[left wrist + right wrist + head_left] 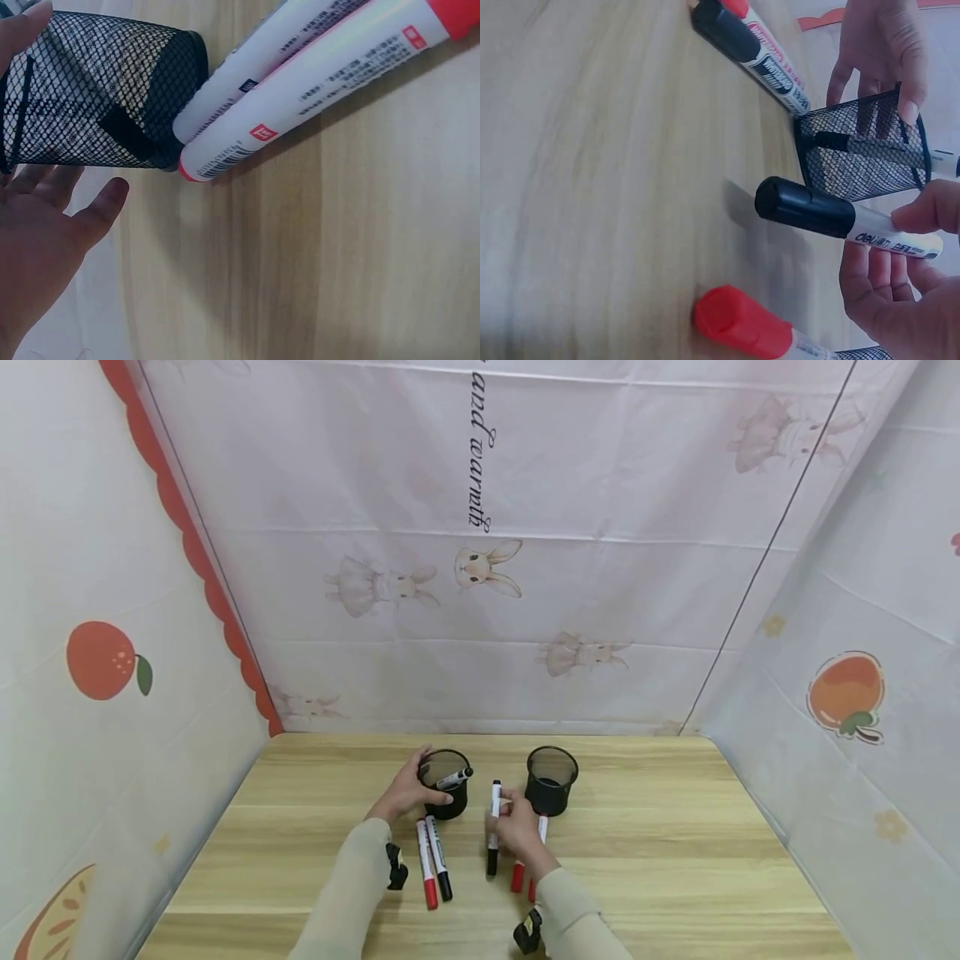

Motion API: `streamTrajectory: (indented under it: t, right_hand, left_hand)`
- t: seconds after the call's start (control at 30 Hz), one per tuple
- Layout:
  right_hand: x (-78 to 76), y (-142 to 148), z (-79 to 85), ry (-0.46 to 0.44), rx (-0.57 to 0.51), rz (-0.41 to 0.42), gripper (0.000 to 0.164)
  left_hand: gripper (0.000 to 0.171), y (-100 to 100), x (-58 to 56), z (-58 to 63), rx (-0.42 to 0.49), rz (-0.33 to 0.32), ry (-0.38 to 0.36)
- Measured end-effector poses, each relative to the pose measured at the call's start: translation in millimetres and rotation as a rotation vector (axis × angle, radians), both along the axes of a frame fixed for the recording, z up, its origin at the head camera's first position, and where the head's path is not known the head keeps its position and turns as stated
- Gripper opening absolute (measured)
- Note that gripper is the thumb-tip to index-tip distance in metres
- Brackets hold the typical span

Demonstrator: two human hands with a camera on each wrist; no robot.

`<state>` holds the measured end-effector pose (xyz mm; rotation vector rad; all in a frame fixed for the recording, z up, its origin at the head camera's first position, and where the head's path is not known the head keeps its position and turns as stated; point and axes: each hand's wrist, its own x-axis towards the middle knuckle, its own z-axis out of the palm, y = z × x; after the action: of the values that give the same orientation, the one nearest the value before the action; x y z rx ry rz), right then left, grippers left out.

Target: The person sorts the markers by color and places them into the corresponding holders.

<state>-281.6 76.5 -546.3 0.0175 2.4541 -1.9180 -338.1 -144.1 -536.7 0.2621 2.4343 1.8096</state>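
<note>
My left hand (405, 795) holds the left black mesh pen cup (448, 810) around its side, thumb at the front, fingers behind. Inside that cup leans a white marker (453, 779), its upper end sticking out over the rim. In the right wrist view its black cap (831, 141) shows through the mesh, near the cup's base. My right hand (519, 828) pinches another white marker (885, 229) between thumb and fingers, black cap pointing down toward me. This marker is to the right of the left cup, apart from it.
A second mesh pen cup (551, 797) stands to the right. In front of the left cup lie a red-capped marker (425, 860) and a black-capped marker (438, 856) side by side. Two red-capped markers, one with its red cap (517, 877) showing, lie partly under my right hand.
</note>
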Motion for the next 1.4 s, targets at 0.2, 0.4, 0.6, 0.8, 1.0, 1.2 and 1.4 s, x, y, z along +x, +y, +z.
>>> streamTrajectory:
  t: [0.2,0.4,0.6,0.8,1.0,1.2,1.4]
  right_hand:
    - [-1.5,2.2,5.8,0.026,-0.052,-0.035,0.059]
    - [-1.4,3.0,11.3,0.056,-0.088,-0.062,0.060]
    - [0.6,1.8,21.7,0.099,-0.124,-0.092,0.057]
    - [0.0,3.1,27.7,0.105,-0.156,-0.115,0.052]
    - [-4.3,3.0,30.4,0.158,-0.209,-0.130,0.048]
    - [11.7,-2.4,60.2,0.242,-0.222,-0.138,0.039]
    - [11.9,-4.2,67.0,0.273,-0.258,-0.147,0.029]
  left_hand:
    - [0.096,-1.0,0.4,5.0,-0.003,-0.043,-0.009]
    - [0.094,-1.1,1.5,10.1,-0.015,-0.052,-0.034]
    - [0.093,-2.9,15.4,34.0,-0.013,-0.105,-0.052]
    - [0.094,-4.4,7.2,20.5,-0.002,-0.106,-0.055]
    - [0.095,-2.7,2.6,10.4,-0.042,-0.062,-0.045]
    - [0.094,-2.1,1.4,5.5,-0.061,-0.052,-0.055]
    - [0.094,-2.2,0.6,3.7,-0.053,-0.042,-0.055]
